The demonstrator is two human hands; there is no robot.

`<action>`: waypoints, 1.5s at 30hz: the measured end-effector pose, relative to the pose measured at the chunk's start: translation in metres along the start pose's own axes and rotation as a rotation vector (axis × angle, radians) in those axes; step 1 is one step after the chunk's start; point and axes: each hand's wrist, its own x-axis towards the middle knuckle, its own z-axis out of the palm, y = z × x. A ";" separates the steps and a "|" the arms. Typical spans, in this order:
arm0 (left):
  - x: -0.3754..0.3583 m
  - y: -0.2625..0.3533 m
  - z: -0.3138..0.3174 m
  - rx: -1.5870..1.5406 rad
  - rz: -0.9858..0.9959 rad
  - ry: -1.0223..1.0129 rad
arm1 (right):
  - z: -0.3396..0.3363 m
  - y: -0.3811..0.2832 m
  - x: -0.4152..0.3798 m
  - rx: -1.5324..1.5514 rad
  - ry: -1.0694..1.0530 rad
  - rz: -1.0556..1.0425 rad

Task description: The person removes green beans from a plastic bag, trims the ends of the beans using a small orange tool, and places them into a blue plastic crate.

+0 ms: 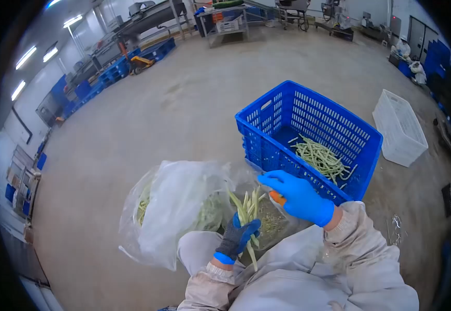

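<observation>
My left hand [240, 237], in a grey and blue glove, is closed round a bunch of pale green beans [247, 210] whose ends stick out above and below the fist. My right hand [300, 197], in a blue glove, is just right of the bunch with an orange-handled tool [277, 197] in its grip; the tool's working end cannot be made out. Behind the right hand stands a blue crate [308, 160] with loose green beans [323, 158] on its floor. A clear plastic bag [176, 199] holding more beans lies left of my left hand.
Below my hands is a container or bag of trimmings [271, 220]. A white crate [400, 129] stands right of the blue one. Farther off are a metal table [223, 20], a yellow pallet jack [141, 63], blue pallets [114, 71] and people in white [402, 47] at the right.
</observation>
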 end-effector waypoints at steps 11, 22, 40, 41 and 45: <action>-0.006 0.002 -0.002 0.078 -0.010 -0.064 | 0.023 0.034 -0.006 -0.501 -0.230 -0.164; -0.007 0.013 -0.002 0.062 -0.074 -0.239 | 0.013 0.045 -0.016 0.151 -0.059 0.004; -0.015 0.020 -0.010 -0.214 -0.296 -0.365 | 0.025 0.046 -0.035 -0.208 -0.237 -0.256; -0.015 0.021 -0.009 -0.247 -0.304 -0.372 | 0.035 0.039 -0.039 0.300 -0.073 0.082; -0.016 0.026 -0.002 -0.350 -0.246 -0.344 | 0.038 0.063 -0.041 1.343 0.259 0.608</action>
